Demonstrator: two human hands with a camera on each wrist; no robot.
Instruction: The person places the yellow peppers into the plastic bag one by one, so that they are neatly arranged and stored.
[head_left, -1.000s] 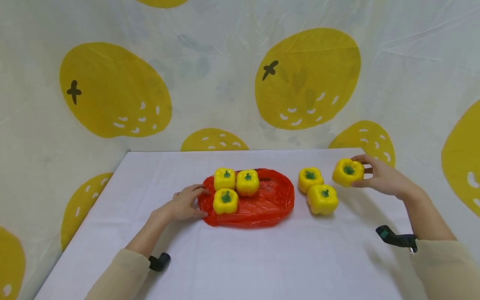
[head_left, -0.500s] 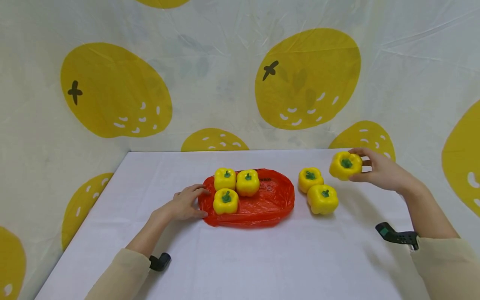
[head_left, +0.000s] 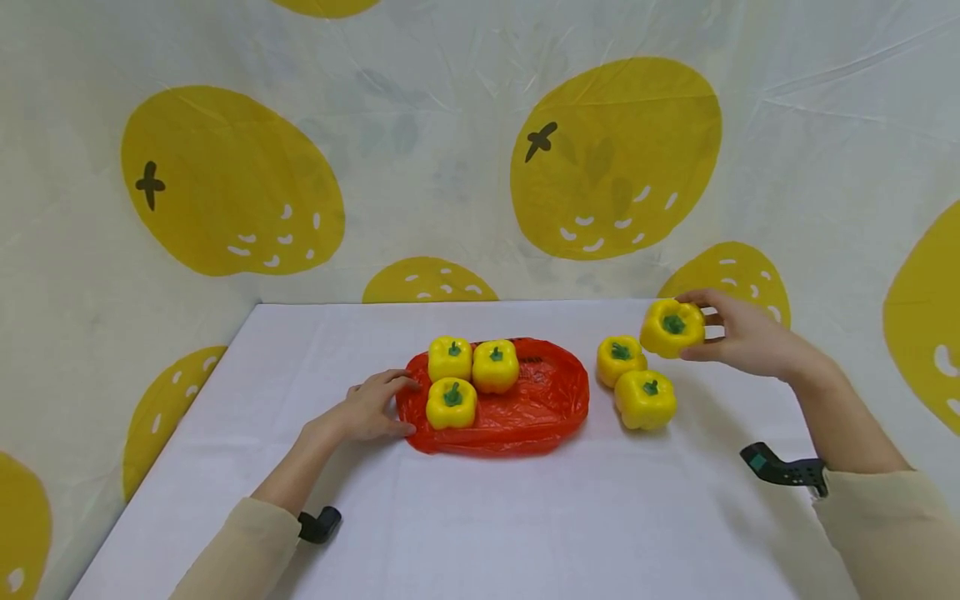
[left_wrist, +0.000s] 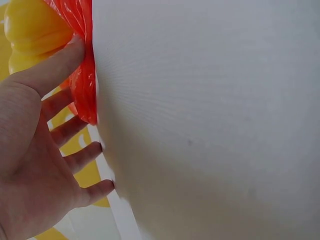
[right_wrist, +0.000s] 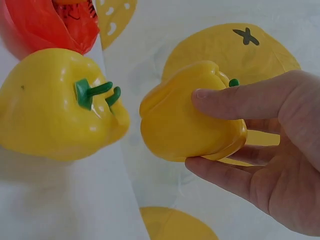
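Observation:
My right hand [head_left: 742,333] grips a yellow bell pepper [head_left: 672,327] between thumb and fingers. In the right wrist view this bell pepper [right_wrist: 187,117] is off the table, its green stem turned toward the palm. Just left of it in the head view stand two more bell peppers, one behind [head_left: 621,358] and one in front [head_left: 645,402]. My left hand [head_left: 369,407] lies at the left end of a red plastic bag [head_left: 543,408]. In the left wrist view its thumb and some fingertips touch the bag's edge [left_wrist: 86,85], fingers spread. Three bell peppers [head_left: 452,404] sit on the bag's left half.
Under everything is a table [head_left: 480,525] with a white cover. A hanging sheet [head_left: 435,167] printed with large yellow fruit shapes stands behind it. Wrist cameras are strapped on the left [head_left: 320,525] and right [head_left: 783,469] wrists.
My right hand has lifted the bell pepper and carried it leftward, close to the two standing ones. My left hand, the bag and the other bell peppers have stayed put.

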